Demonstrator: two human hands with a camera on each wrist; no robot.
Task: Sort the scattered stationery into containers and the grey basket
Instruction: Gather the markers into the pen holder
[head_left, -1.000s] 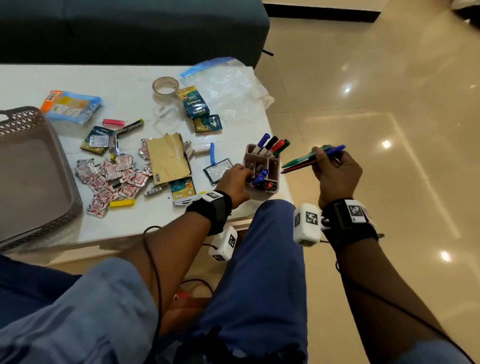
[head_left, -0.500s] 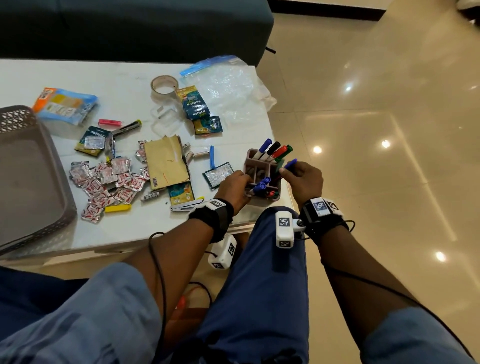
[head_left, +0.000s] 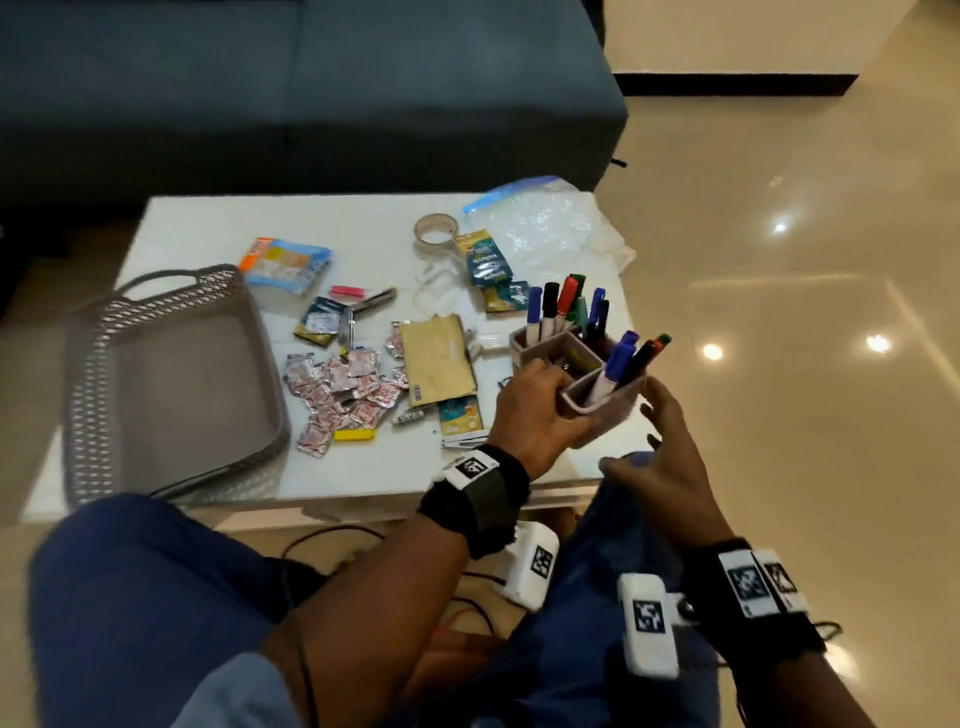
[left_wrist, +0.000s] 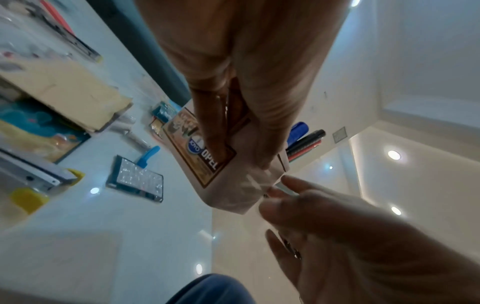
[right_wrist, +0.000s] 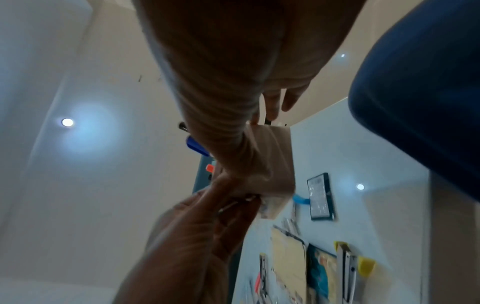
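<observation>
A beige pen organiser (head_left: 597, 415) with several coloured markers (head_left: 563, 304) sits tilted at the table's front right corner. My left hand (head_left: 540, 410) grips its near wall, thumb and fingers curled round it. In the left wrist view the left hand (left_wrist: 241, 154) covers the organiser's label (left_wrist: 207, 162). My right hand (head_left: 644, 426) hovers beside the organiser's right side with fingers spread and holding nothing. In the right wrist view the organiser (right_wrist: 275, 164) is seen from below. The grey basket (head_left: 93, 395) stands empty at the left.
Foil sachets (head_left: 337, 395), a brown envelope (head_left: 436, 358), a yellow clip (head_left: 353, 435), small packets (head_left: 485, 260), a tape roll (head_left: 435, 234) and a plastic bag (head_left: 550, 223) lie on the white table (head_left: 363, 467). A dark sofa (head_left: 311, 93) stands behind it. My knees are below the front edge.
My right hand brought its pens to the organiser, let them go and drew back open. My left hand kept hold of the organiser, which now sits tilted.
</observation>
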